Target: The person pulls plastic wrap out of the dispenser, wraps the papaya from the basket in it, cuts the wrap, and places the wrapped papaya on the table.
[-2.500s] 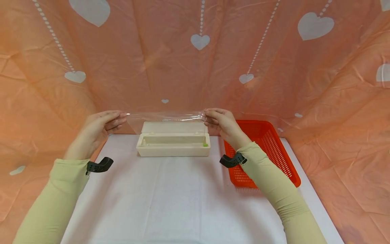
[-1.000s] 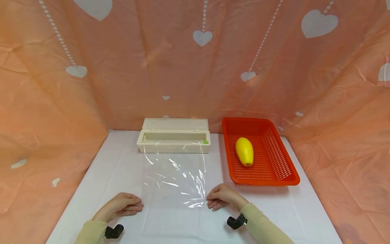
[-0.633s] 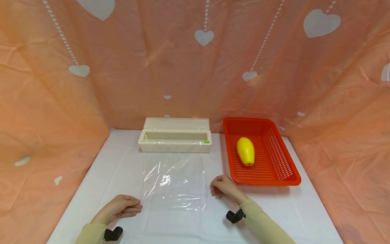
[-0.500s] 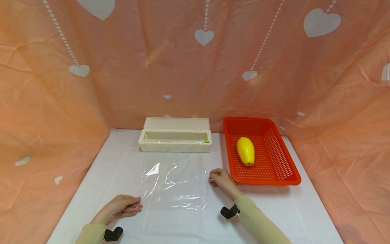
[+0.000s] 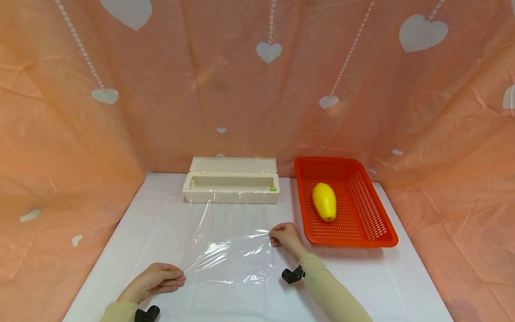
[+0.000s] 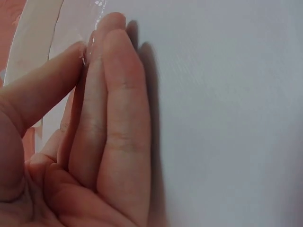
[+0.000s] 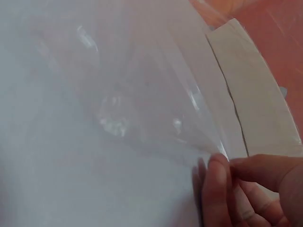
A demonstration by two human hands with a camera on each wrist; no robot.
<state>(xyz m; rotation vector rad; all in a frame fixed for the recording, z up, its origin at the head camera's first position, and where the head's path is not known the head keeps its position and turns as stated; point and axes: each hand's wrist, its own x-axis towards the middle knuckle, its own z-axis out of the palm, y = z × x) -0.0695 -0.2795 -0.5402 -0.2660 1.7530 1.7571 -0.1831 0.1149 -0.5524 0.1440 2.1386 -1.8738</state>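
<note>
A sheet of clear plastic wrap (image 5: 237,257) stretches from the long cream dispenser box (image 5: 230,196) toward the front of the table. The box's lid (image 5: 233,165) is raised, and a small green slider (image 5: 273,188) sits at its right end. My left hand (image 5: 154,281) pinches the wrap's left edge between thumb and forefinger, low over the table. Farther up on the other side, my right hand (image 5: 286,239) pinches the right edge. Shiny creases run taut between the two hands. In the right wrist view the film (image 7: 142,94) gathers at the thumb and fingertip.
An orange-red plastic basket (image 5: 386,239) stands to the right, close beyond my right hand. In it lies a yellow papaya-like fruit (image 5: 324,202). A white cloth (image 5: 225,308) covers the table, and an orange curtain with hearts (image 5: 233,89) hangs behind and at the sides.
Both hands came down and toward me, drawing the wrap out over the table. The right hand then let go of the front corner, moved up the right edge and pinched the film there.
</note>
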